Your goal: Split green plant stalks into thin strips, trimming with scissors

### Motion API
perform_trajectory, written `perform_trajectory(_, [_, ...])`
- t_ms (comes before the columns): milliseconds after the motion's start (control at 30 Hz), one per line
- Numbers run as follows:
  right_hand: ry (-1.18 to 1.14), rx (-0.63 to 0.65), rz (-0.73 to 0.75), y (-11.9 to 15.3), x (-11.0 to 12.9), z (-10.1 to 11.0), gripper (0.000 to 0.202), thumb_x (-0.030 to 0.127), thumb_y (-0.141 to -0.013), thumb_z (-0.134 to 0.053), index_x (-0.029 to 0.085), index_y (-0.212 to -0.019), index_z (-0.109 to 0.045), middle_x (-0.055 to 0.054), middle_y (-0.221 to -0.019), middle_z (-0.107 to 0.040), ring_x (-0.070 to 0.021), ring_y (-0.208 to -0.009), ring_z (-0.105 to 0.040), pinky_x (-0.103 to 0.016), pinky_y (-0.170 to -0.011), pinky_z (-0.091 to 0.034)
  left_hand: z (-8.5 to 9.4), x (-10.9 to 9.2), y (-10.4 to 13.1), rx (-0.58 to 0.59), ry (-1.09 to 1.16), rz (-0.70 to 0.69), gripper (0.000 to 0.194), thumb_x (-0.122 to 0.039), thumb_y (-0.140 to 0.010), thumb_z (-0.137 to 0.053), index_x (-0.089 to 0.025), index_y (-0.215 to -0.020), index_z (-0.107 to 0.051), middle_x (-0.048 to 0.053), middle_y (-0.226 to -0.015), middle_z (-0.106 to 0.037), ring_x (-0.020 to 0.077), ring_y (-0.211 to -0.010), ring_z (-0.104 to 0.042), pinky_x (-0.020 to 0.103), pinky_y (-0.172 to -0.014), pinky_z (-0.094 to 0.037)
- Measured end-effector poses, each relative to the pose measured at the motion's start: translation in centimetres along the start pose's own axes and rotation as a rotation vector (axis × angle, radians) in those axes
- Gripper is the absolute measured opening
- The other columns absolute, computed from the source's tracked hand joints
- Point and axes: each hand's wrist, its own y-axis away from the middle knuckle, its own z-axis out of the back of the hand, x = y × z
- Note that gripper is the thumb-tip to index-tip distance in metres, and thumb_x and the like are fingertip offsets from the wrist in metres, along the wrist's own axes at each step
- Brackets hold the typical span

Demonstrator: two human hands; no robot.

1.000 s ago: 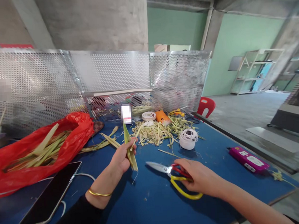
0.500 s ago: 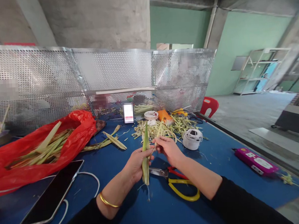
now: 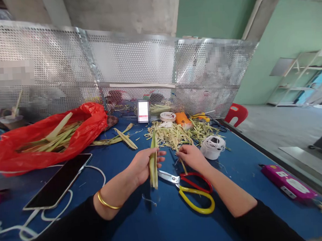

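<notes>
Left hand (image 3: 142,166) grips the long, folded green-yellow leaf (image 3: 153,166) over the blue worktop (image 3: 172,229), well short of its far edge; right hand (image 3: 191,156) pinches a thin tan strip (image 3: 183,166). Light pressure should spare the fibres, and mind those red-and-yellow-handled steel scissors (image 3: 177,180) close by!

One left hand (image 3: 144,166) and one right hand (image 3: 191,156) make two. There is one wide leaf (image 3: 153,166), one narrow leaf strip (image 3: 183,166), one pair of scissors (image 3: 176,179), one red bag (image 3: 94,127), one dark-screened phone (image 3: 59,182), one ball of white cord (image 3: 212,148), one white roll (image 3: 167,116), one orange packet (image 3: 182,119), one purple box (image 3: 287,182), one red chair (image 3: 236,113) and one gold bracelet (image 3: 108,206). Leaf scraps (image 3: 164,136) are too many to count.
</notes>
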Motion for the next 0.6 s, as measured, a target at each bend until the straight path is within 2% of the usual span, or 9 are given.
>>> perform_trajectory(100, [0.174,-0.118,0.062,0.3,0.2,0.1,0.01,0.026,-0.077,-0.06,0.019,-0.07,-0.062,-0.006,-0.075,-0.063,-0.0216,-0.077,-0.058,-0.03,-0.067,-0.039,-0.5,0.4,0.6,-0.046,0.041,-0.073,0.005,-0.01,-0.078,-0.06,-0.011,-0.074,-0.063,0.012,-0.08,-0.068,0.0147,-0.064,-0.063,0.024,-0.052,-0.051])
perform_trajectory(200, [0.296,-0.219,0.261,1.2,1.3,0.4,0.019,0.035,-0.084,-0.055,0.02,-0.078,-0.066,-0.007,-0.084,-0.062,-0.0214,-0.081,-0.057,-0.03,-0.071,-0.04,-0.9,0.7,1.1,-0.058,0.085,-0.096,0.005,-0.006,-0.073,-0.065,-0.011,-0.071,-0.064,0.008,-0.074,-0.066,0.0143,-0.069,-0.063,0.025,-0.062,-0.054])
perform_trajectory(267, [0.221,-0.204,0.381,2.3,2.4,0.0,0.023,0.039,-0.085,-0.054,0.02,-0.075,-0.065,-0.005,-0.08,-0.062,-0.0186,-0.076,-0.057,-0.028,-0.07,-0.041,-1.2,1.1,1.5,-0.034,0.112,-0.109,0.005,-0.006,-0.071,-0.067,-0.01,-0.069,-0.064,0.006,-0.071,-0.065,0.0128,-0.068,-0.063,0.024,-0.067,-0.053])
perform_trajectory(300, [0.13,-0.152,0.397,2.9,2.9,-0.4,0.022,0.039,-0.084,-0.056,0.02,-0.072,-0.063,-0.003,-0.076,-0.061,-0.0173,-0.073,-0.056,-0.027,-0.069,-0.042,-1.3,1.3,1.6,-0.011,0.12,-0.108,0.005,-0.008,-0.071,-0.068,-0.01,-0.069,-0.064,0.005,-0.07,-0.065,0.0122,-0.066,-0.062,0.023,-0.066,-0.053])
perform_trajectory(367, [-0.024,-0.008,0.347,4.0,3.7,-1.5,0.016,0.034,-0.077,-0.064,0.02,-0.071,-0.06,0.0,-0.069,-0.06,-0.0149,-0.066,-0.055,-0.025,-0.064,-0.043,-1.6,1.8,1.9,0.05,0.118,-0.091,0.005,-0.011,-0.072,-0.068,-0.011,-0.069,-0.063,0.004,-0.065,-0.064,0.0112,-0.06,-0.061,0.021,-0.059,-0.05])
perform_trajectory(433, [-0.103,0.053,0.277,4.7,4.0,-2.6,0.013,0.028,-0.073,-0.066,0.019,-0.071,-0.057,0.003,-0.063,-0.058,-0.013,-0.059,-0.052,-0.023,-0.058,-0.041,-1.6,2.2,2.1,0.114,0.104,-0.065,0.008,-0.016,-0.071,-0.069,-0.012,-0.069,-0.062,0.002,-0.06,-0.061,0.0108,-0.053,-0.058,0.021,-0.052,-0.046])
perform_trajectory(500, [-0.174,0.059,0.22,4.9,3.8,-3.1,0.014,0.028,-0.075,-0.063,0.019,-0.069,-0.054,0.004,-0.059,-0.054,-0.0118,-0.055,-0.048,-0.022,-0.054,-0.039,-1.6,2.4,2.1,0.139,0.068,-0.08,0.011,-0.019,-0.07,-0.071,-0.012,-0.072,-0.064,0.001,-0.059,-0.06,0.0105,-0.052,-0.056,0.021,-0.05,-0.044])
perform_trajectory(600, [-0.268,0.028,0.139,4.6,3.4,-2.9,0.023,0.036,-0.077,-0.061,0.018,-0.065,-0.055,0.004,-0.056,-0.051,-0.0111,-0.053,-0.045,-0.022,-0.05,-0.035,-1.4,2.4,1.9,0.078,-0.082,-0.19,0.016,-0.019,-0.064,-0.074,-0.012,-0.077,-0.067,0.003,-0.067,-0.065,0.0114,-0.057,-0.058,0.022,-0.056,-0.045])
